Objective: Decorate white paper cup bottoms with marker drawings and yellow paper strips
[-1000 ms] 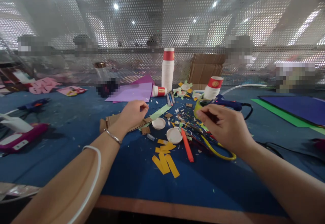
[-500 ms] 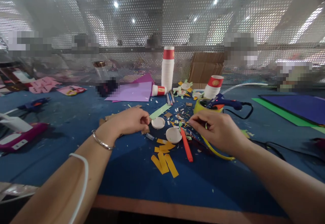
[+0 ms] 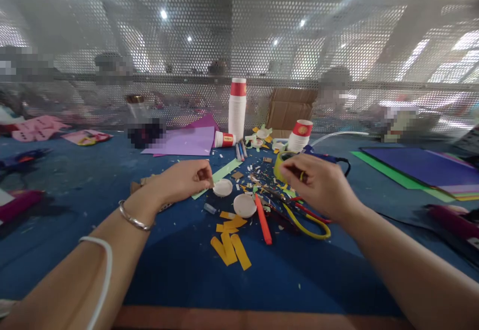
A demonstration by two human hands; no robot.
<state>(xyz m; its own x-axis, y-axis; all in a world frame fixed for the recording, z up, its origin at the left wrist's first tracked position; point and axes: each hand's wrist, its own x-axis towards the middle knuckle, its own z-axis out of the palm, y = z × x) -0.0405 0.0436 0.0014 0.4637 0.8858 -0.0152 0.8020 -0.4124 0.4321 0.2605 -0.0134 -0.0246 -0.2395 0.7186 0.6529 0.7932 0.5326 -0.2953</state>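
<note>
My left hand [image 3: 186, 181] hangs with curled, pinched fingers at the left edge of a small white paper disc [image 3: 223, 187]. Whether anything is between those fingertips I cannot make out. A second white disc [image 3: 245, 205] lies closer to me, beside a red-orange marker [image 3: 263, 220]. Over on the right, my right hand [image 3: 318, 183] is also closed in a pinch, above scissors with yellow and red handles [image 3: 309, 229]. Its fingertips are in front of a yellow tape roll [image 3: 279, 168]; their contents are hidden. Several orange-yellow paper strips [image 3: 241, 252] lie nearest me.
A tall stack of paper cups [image 3: 237, 113] stands at the back, with a tipped cup [image 3: 224, 139] and purple paper [image 3: 179, 140] beside it. A shorter cup stack [image 3: 299, 135] and a blue glue gun [image 3: 327, 157] are behind my right hand. Coloured sheets [image 3: 419, 170] lie right.
The view has turned slightly right. My right hand has lifted away from the scissors, whose handles now show more, and covers much of the glue gun. My left hand remains by the disc.
</note>
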